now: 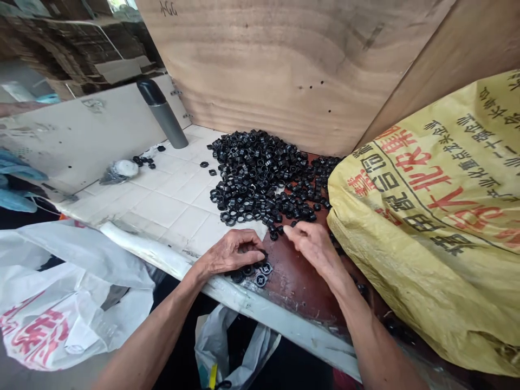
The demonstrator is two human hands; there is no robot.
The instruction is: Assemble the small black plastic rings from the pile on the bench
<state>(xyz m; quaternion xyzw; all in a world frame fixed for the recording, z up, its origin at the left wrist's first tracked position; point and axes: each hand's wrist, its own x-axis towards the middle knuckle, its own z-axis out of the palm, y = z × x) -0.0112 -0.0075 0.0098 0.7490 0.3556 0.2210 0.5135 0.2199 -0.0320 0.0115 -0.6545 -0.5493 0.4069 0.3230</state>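
Note:
A large heap of small black plastic rings and caps [255, 168] lies on the table against the wooden board. My left hand [235, 252] rests at the table's front edge, its fingers curled round a black part by the thumb tip. Several round black parts [260, 279] lie just below and beside it. At the right edge of the heap's front, my right hand [311, 241] has thumb and forefinger pinched together near some black pieces; whatever is between them is too small to make out.
A yellow woven sack [406, 216] covers the right side. A grey flask [164, 116] and a small clear bag [119, 171] stand and lie at the back left. White plastic bags [81, 292] hang at the front left and below the edge. A wooden board [284, 70] rises behind.

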